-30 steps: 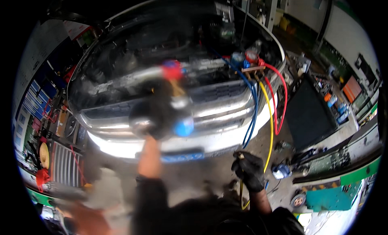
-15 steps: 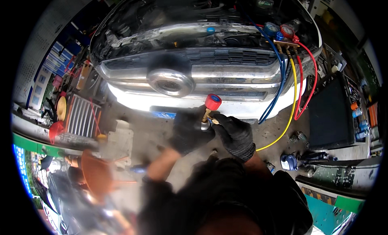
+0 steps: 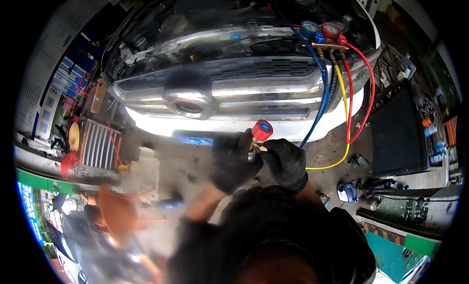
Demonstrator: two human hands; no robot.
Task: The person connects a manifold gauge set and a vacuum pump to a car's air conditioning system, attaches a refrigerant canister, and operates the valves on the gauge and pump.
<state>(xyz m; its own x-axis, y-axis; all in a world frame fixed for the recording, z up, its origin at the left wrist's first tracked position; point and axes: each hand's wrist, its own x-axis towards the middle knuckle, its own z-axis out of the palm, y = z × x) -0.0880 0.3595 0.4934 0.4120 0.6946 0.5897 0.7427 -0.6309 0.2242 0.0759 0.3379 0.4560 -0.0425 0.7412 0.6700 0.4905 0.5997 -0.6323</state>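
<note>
A can-tap valve (image 3: 262, 130) with a round red knob, blue centre and brass stem stands up from my left hand (image 3: 232, 162). That black-gloved hand is wrapped round it and the silver top (image 3: 251, 156) below it; whatever is lower down is hidden by the glove. My right hand (image 3: 287, 166), also gloved in black, pinches at a brass side fitting (image 3: 261, 147) on the valve. A yellow hose (image 3: 328, 167) runs behind this hand; its end is hidden. The hose leads up to a manifold gauge set (image 3: 328, 45) with blue and red dials.
Ahead stands a car, its grille (image 3: 259, 91) and white bumper (image 3: 141, 122) facing me, bonnet raised. Blue hoses (image 3: 323, 101) and a red hose (image 3: 373, 79) hang at its right. Orange stool (image 3: 117, 213) lower left; dark panel (image 3: 398, 130) and blue bottle-shaped item (image 3: 347, 192) right.
The view has shifted, so the car and gauges sit further left. The valve has tilted slightly to the right between my hands. Both hands keep their hold.
</note>
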